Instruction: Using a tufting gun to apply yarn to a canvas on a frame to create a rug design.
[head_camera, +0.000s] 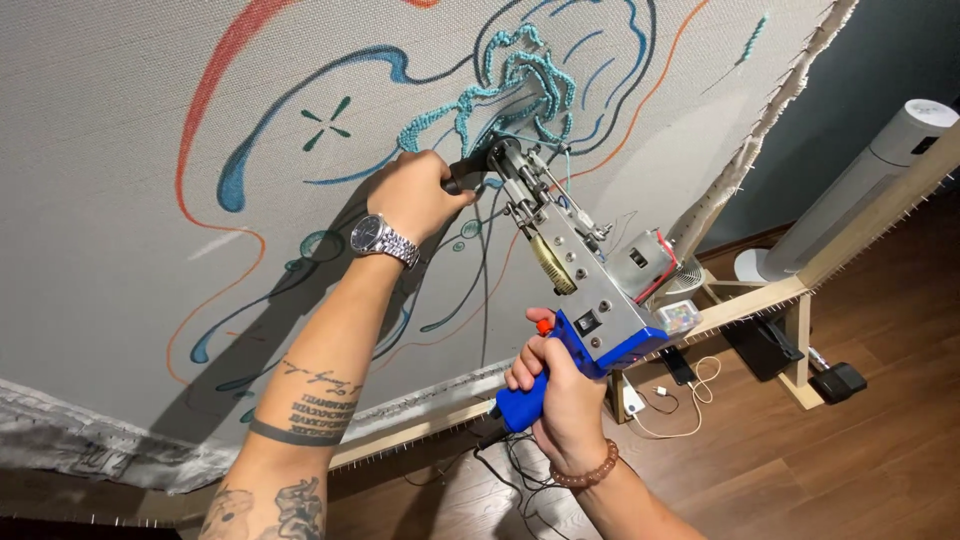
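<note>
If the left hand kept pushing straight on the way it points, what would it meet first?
The left hand, gripping the tufting gun's front handle, points into the stretched cloth. It would likely meet that cloth first, beside the teal yarn loops, though the gap is hard to judge.

Cloth (120, 150) stretched on wooden frame (760, 295)

Wooden frame (760, 295) beside bare cloth (100, 150)

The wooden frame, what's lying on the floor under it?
Under the wooden frame: white cables, a black box and a dark flat device. The hands and blue tufting gun hide more floor.
</note>
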